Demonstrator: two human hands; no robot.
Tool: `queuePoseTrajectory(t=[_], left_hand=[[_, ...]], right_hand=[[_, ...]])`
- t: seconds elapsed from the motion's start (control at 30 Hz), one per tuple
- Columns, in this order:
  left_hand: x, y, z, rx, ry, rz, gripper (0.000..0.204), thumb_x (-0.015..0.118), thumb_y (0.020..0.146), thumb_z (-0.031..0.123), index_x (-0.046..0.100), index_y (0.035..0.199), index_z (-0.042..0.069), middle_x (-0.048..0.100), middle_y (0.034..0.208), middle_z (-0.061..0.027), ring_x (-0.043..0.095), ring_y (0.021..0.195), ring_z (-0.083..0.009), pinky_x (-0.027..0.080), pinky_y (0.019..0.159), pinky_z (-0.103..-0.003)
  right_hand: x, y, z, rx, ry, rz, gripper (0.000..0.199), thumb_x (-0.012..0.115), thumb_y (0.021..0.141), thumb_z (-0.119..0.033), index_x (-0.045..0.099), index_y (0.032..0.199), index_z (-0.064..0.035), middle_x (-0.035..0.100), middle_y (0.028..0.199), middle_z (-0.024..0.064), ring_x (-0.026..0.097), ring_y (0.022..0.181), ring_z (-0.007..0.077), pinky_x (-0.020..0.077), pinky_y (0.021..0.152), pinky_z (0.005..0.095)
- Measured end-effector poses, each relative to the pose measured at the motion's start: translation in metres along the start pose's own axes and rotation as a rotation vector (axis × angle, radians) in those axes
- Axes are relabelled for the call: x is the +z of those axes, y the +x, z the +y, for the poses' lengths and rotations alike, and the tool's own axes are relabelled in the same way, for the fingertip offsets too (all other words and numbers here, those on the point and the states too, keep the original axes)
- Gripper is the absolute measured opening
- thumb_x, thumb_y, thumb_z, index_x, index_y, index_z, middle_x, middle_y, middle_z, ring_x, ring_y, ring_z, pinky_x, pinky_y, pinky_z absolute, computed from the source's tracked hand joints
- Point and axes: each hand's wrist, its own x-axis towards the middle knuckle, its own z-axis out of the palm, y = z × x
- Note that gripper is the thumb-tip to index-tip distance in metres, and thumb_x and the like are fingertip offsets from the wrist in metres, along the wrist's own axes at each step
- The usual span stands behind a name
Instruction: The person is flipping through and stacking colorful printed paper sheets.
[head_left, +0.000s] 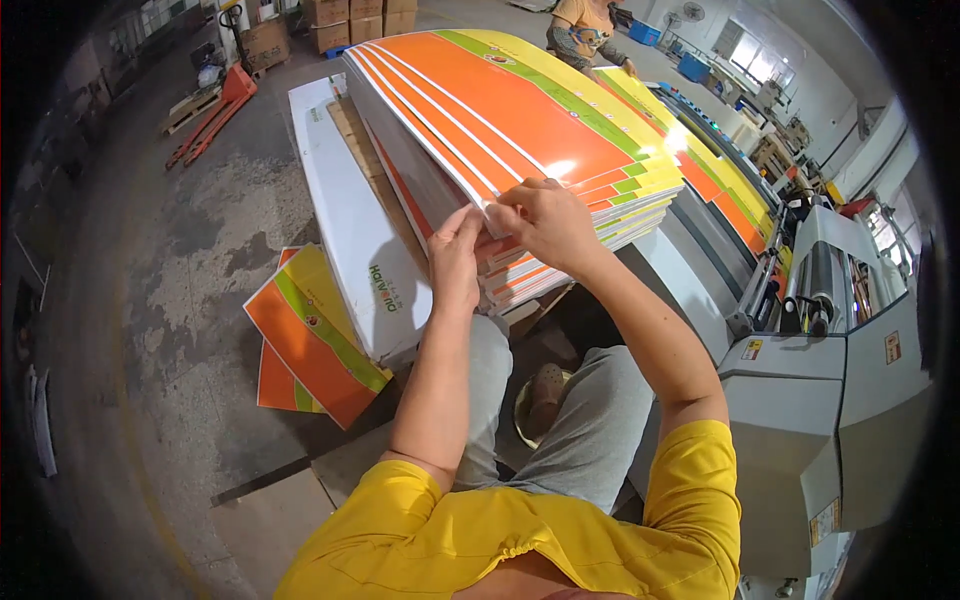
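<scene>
A tall stack of large glossy printed sheets (450,85), orange, green and yellow with white edges, stands in front of me. Several top sheets are fanned in steps along the near and left sides. Both my hands meet at the near left corner of the stack. There my left hand (456,258) is closed, its fingertips pinching the sheet edge. Just to its right, my right hand (548,224) is closed too, thumb and fingers gripping the white corner of a sheet. How many layers lie between the fingers is hidden.
A white stack of boards (350,240) adjoins on the left, with loose printed sheets (320,335) on the floor below. At right stands a grey roller machine (780,400) carrying more sheets. Beyond are another person (582,30), a red pallet jack (215,115) and cardboard boxes (330,12).
</scene>
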Motion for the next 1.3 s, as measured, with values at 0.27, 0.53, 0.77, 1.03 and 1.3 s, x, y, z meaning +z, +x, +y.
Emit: queuePoseTrajectory(t=[0.27, 0.53, 0.77, 1.03, 1.3], left_hand=[[0.001, 0.003, -0.005, -0.044, 0.053, 0.023, 0.027, 0.05, 0.092, 0.019, 0.058, 0.106, -0.003, 0.062, 0.093, -0.0073, 0.061, 0.08, -0.0129, 0.053, 0.065, -0.025], [0.001, 0.003, -0.004, -0.002, -0.055, 0.026, 0.02, 0.052, 0.089, 0.013, 0.059, 0.1, -0.003, 0.058, 0.084, -0.003, 0.057, 0.072, -0.0098, 0.054, 0.061, -0.025], [0.002, 0.005, -0.008, -0.009, -0.015, 0.102, 0.018, 0.055, 0.086, 0.012, 0.059, 0.095, -0.003, 0.053, 0.078, -0.0018, 0.053, 0.066, -0.0093, 0.054, 0.058, -0.025], [0.005, 0.002, -0.005, -0.025, 0.01, 0.103, 0.019, 0.054, 0.087, 0.012, 0.058, 0.097, -0.004, 0.054, 0.082, -0.0036, 0.054, 0.071, -0.0106, 0.053, 0.06, -0.026], [0.0, 0.003, -0.005, -0.046, -0.073, 0.018, 0.02, 0.051, 0.089, 0.016, 0.056, 0.099, -0.001, 0.057, 0.088, -0.0043, 0.057, 0.075, -0.0121, 0.052, 0.065, -0.028]], right_hand=[[0.002, 0.003, 0.004, -0.031, 0.062, 0.015, 0.026, 0.063, 0.076, -0.03, 0.067, 0.087, -0.006, 0.059, 0.076, 0.011, 0.057, 0.073, 0.0263, 0.046, 0.066, 0.0359], [0.013, 0.0, 0.013, -0.26, -0.242, 0.404, 0.014, 0.064, 0.075, -0.018, 0.067, 0.085, -0.0091, 0.062, 0.076, 0.0084, 0.058, 0.066, 0.0237, 0.0466, 0.056, 0.0348], [0.009, 0.013, 0.038, -0.041, 0.129, 0.448, 0.015, 0.063, 0.078, -0.02, 0.065, 0.08, -0.0054, 0.058, 0.064, 0.0125, 0.058, 0.058, 0.0267, 0.0448, 0.051, 0.0373], [0.008, -0.002, 0.022, -0.286, -0.088, 0.376, 0.006, 0.061, 0.075, -0.013, 0.064, 0.079, -0.0096, 0.059, 0.071, 0.0065, 0.058, 0.067, 0.0253, 0.0462, 0.055, 0.0356], [0.013, -0.008, 0.013, -0.175, -0.066, 0.22, 0.014, 0.058, 0.078, -0.011, 0.062, 0.091, -0.0091, 0.062, 0.078, 0.0069, 0.059, 0.073, 0.0263, 0.0476, 0.06, 0.0362]])
